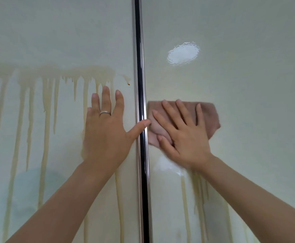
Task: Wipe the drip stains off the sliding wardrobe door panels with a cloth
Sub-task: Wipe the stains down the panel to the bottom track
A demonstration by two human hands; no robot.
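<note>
Two pale glossy door panels fill the view: left panel (38, 41), right panel (248, 85), parted by a dark vertical strip with chrome edges (140, 67).

On the left panel, a wide band of yellowish drip stains (46, 95), long axis vertical, running down from a smeared top line toward the bottom of the view. On the right panel, fewer streaks (198, 190), directly below the cloth and beside the right forearm; upper part there looks clean, with a bright light reflection (183, 53).

Left hand (106, 130) spread flat against the left panel, fingers straight, thumb reaching across to the chrome edge; a ring (105, 113) on one finger. Right hand (181, 135) spread flat too, pressing a folded pinkish cloth (208, 116) against the right panel, just right of the strip.

Nearest remaining streaks lie straight down from the cloth, so probably a downward stroke along their length, right hand closest.
</note>
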